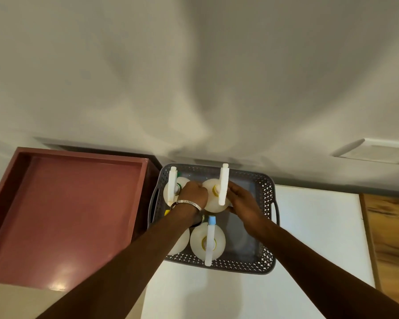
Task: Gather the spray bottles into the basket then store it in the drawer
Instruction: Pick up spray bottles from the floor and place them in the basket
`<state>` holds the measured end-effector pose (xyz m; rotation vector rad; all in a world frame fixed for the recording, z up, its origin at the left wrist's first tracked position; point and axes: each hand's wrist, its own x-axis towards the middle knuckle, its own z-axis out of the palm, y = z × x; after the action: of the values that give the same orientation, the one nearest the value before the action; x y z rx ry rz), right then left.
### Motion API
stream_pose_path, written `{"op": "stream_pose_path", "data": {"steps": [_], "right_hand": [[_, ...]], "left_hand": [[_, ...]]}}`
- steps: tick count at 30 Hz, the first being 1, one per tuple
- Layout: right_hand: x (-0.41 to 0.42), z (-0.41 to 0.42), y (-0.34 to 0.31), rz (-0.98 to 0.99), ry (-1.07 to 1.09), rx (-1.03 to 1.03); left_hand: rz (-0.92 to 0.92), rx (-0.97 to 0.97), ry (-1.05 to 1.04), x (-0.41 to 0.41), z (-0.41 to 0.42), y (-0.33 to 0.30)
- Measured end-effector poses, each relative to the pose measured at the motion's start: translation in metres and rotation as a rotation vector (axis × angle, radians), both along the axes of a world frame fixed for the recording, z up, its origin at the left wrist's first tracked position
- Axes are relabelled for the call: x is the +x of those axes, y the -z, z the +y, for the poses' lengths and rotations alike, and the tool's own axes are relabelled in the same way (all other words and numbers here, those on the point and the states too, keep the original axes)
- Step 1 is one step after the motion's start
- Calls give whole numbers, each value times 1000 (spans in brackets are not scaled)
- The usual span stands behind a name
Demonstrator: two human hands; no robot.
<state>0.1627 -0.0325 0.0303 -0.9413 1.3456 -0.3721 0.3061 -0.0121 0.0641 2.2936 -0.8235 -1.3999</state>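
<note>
A grey perforated basket (pixel 266 229) stands on the white counter and holds several white spray bottles. Both hands are on the back-middle bottle (pixel 213 189), which has a yellow collar and a white spray head. My left hand (pixel 192 191) curls against its left side. My right hand (pixel 242 201) cups its right side. Another bottle (pixel 172 187) stands at the back left. A bottle with a blue nozzle tip (pixel 207 242) stands at the front. A fourth bottle (pixel 181 240) is mostly hidden under my left forearm.
An open reddish-brown drawer (pixel 62 215) with a bare bottom lies to the left of the basket. The white counter (pixel 313 238) extends to the right, with a wooden surface (pixel 389 238) beyond it. A white wall rises behind.
</note>
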Motion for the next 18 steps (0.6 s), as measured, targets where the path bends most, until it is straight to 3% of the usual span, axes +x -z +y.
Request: {"op": "stream_pose_path", "data": {"steps": [7,18], "right_hand": [[0,2,10,57,-46,-49],[9,4,11,88,-26,-93]], "left_hand": [[-5,31,69,-8,2,8],[76,10,-31,-6,3,13]]}}
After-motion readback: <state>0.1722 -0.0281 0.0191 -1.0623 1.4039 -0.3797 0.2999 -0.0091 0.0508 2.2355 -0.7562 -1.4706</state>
